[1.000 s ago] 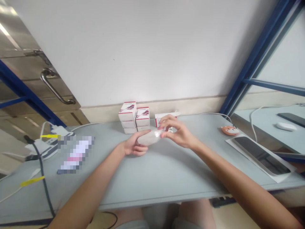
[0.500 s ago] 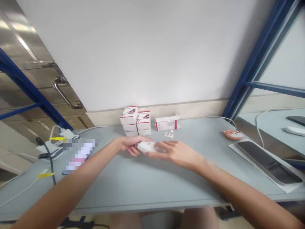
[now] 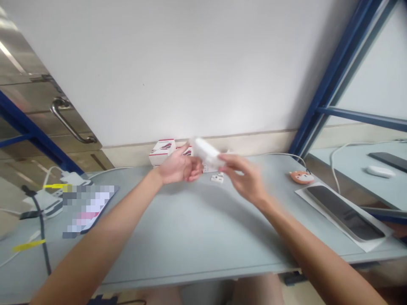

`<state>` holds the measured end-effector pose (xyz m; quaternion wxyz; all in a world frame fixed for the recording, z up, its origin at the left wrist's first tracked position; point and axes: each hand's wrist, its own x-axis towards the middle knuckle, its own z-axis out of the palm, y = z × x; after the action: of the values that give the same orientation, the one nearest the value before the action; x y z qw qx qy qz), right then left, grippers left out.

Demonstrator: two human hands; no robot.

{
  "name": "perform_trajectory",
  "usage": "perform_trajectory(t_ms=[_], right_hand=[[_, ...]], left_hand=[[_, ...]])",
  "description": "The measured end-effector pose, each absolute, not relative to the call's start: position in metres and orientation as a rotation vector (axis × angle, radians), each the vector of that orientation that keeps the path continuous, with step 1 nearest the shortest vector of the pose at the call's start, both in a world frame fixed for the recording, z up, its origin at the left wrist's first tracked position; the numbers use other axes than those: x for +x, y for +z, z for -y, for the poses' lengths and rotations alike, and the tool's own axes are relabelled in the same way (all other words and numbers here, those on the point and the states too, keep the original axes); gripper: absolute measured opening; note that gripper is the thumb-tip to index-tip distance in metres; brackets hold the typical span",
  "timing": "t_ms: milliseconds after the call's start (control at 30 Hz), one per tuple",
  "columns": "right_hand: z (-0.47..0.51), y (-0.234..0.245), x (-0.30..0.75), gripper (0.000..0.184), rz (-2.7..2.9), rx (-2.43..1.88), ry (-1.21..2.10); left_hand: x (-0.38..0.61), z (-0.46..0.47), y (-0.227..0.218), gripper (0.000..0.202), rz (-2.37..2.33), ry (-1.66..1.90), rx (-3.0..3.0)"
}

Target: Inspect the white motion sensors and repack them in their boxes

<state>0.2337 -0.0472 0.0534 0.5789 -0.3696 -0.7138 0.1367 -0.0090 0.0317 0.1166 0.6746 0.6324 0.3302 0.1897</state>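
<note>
A smooth, elongated white object (image 3: 206,151), blurred by motion, is raised above the table in front of the boxes. My right hand (image 3: 244,173) pinches its right end between thumb and fingers. Beside its left end is my left hand (image 3: 179,167), palm turned up, thumb stretched out and fingers loosely curled; nothing shows in it. Whether the left fingertips touch the white object is hard to make out. Behind my left hand stand small white-and-red boxes (image 3: 162,150), partly covered. Small white parts (image 3: 217,178) lie on the table below the white object.
A phone-like device with a blurred screen (image 3: 92,207) and a power strip (image 3: 60,199) with cables lie on the left. To the right are an orange animal-faced item (image 3: 301,177) and a dark slab (image 3: 345,212) on white paper. Blue frame posts (image 3: 321,84) flank the table.
The white object has been lifted and tilted by my right hand. My left hand has come off it, rising and turning palm up. The whole view has shifted slightly.
</note>
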Motion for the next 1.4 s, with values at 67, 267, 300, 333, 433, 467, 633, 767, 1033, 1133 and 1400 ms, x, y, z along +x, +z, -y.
perform_trajectory(t_ms=[67,267,300,333,433,467,633,767,1033,1133,1400], right_hand=[[0.037,0.059,0.243,0.033,1.314,-0.879,0.416],[0.006,0.050,0.280,0.050,0.894,-0.938,0.487],[0.002,0.045,0.285,0.052,0.864,-0.969,0.502],[-0.001,0.040,0.288,0.054,0.846,-1.002,0.524],[-0.007,0.030,0.292,0.055,0.826,-1.089,0.585],[-0.007,0.029,0.291,0.055,0.824,-1.101,0.597],[0.010,0.044,0.273,0.042,0.921,-0.961,0.453],[0.038,0.058,0.243,0.026,1.088,-0.879,0.270],[0.065,0.055,0.207,0.030,1.374,-0.972,0.531],[0.067,0.056,0.206,0.037,1.475,-1.007,0.728],[0.078,0.063,0.205,0.034,1.667,-1.017,0.892]], left_hand=[[0.022,-0.034,0.122,0.071,-0.818,0.586,1.772],[0.089,-0.061,0.079,0.059,-1.141,0.683,2.322],[0.092,-0.068,0.072,0.064,-1.165,0.677,2.345],[0.094,-0.074,0.066,0.066,-1.178,0.668,2.360],[0.092,-0.085,0.064,0.062,-1.175,0.670,2.379],[0.089,-0.084,0.067,0.062,-1.165,0.689,2.382],[0.069,-0.042,0.089,0.071,-0.988,0.745,2.277],[0.048,0.003,0.092,0.061,-0.835,0.854,2.066],[-0.002,0.037,0.050,0.060,-0.802,1.021,1.748],[-0.016,0.044,0.036,0.062,-0.784,1.059,1.666],[-0.026,0.061,0.034,0.104,-0.686,1.038,1.594]])
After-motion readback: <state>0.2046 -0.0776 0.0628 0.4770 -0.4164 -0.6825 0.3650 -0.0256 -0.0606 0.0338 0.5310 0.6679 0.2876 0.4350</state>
